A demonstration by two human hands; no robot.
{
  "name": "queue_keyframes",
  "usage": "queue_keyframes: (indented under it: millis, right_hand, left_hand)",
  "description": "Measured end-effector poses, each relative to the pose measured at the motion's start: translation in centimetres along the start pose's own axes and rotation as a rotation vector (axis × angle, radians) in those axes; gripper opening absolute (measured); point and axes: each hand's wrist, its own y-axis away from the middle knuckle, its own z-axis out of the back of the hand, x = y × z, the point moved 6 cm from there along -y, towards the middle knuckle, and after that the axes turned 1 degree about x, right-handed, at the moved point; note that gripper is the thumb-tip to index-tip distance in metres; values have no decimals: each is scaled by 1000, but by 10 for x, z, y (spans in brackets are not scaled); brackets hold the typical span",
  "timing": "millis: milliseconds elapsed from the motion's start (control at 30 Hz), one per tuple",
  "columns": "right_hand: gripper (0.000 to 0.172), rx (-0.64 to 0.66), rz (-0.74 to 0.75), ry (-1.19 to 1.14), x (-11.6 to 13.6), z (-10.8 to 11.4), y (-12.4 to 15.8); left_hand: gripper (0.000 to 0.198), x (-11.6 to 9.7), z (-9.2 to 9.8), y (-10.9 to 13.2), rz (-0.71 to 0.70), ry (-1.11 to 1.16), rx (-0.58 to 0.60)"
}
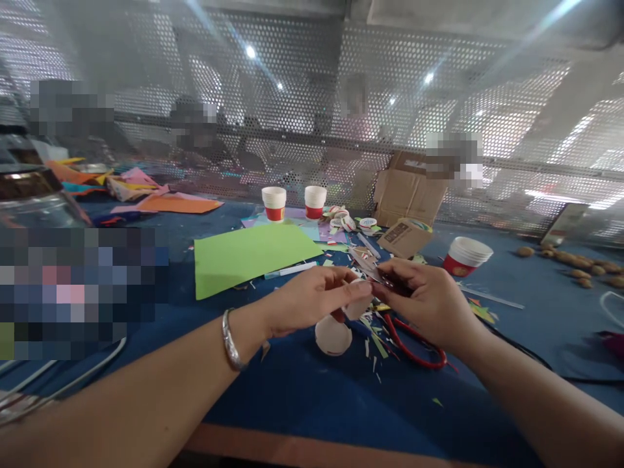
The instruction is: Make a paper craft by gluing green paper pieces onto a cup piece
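Note:
My left hand (312,296), with a silver bangle on its wrist, pinches a small white piece of paper cup (359,307) between thumb and fingers. In my right hand (422,299) is a pair of scissors (366,265), blades pointing up and to the left, right beside the white piece. My fingers hide most of the scissors' handles. Just below the left fingertips lies a round white cup piece (333,335) on the blue table. A red loop (419,354), like a large scissor handle, rests under my right hand among paper scraps (377,341).
Stacked paper cups (273,203) and another stack (315,201) stand at the back; a third (468,255) is at right. A green sheet (253,253) lies left of centre. Behind are cardboard (412,192) and perforated metal panels (292,97). Walnut-like brown things (575,260) lie far right.

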Motion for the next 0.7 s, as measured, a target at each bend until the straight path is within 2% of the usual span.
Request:
queue_keyframes:
  millis: [100, 167, 300, 567, 700]
  right_hand:
    - [18, 19, 6, -14, -1, -2, -1]
    - [19, 27, 7, -22, -1, -4, -1]
    - [23, 12, -7, -6, -2, -6, -1]
    - [19, 39, -47, -98, -1, -6, -2]
    - [16, 80, -108, -239, -4, -7, -5]
  left_hand:
    - [33, -5, -1, 3, -68, -83, -24]
    - [33, -8, 2, 6, -104, -187, -96]
    - [20, -11, 7, 10, -74, -442, -239]
    - [22, -12, 4, 7, -136, -470, -255]
    - [23, -13, 3, 8, -168, -502, -269]
